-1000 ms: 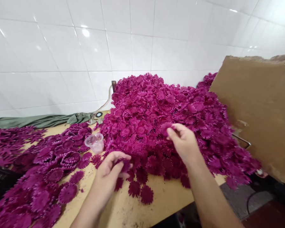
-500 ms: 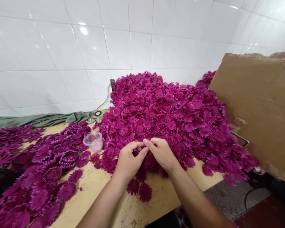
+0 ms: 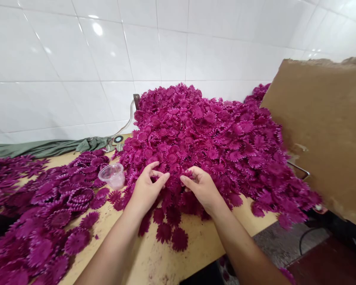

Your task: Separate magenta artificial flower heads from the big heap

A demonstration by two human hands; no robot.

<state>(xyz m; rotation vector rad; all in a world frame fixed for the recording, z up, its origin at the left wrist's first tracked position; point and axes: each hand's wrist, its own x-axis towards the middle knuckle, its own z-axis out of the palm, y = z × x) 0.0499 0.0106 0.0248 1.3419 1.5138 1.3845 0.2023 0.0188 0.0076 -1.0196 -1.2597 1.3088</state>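
A large heap of magenta artificial flower heads rises in front of both hands. My left hand is at the heap's near edge, thumb and fingers apart, with nothing seen between them. To its right, my right hand pinches thumb and fingertips together on a small magenta petal piece, mostly hidden by the fingers. Below and between the hands, several loose flower heads lie flat on the pale tabletop.
A clear plastic cup with whitish contents stands left of the heap. More magenta petal layers cover the table's left side. A cardboard sheet leans at the right. Green cloth lies along the tiled wall.
My hands, fingertips together before, have parted. The left one has moved left and its fingers have spread; the right keeps its pinch. The camera view has shifted slightly.
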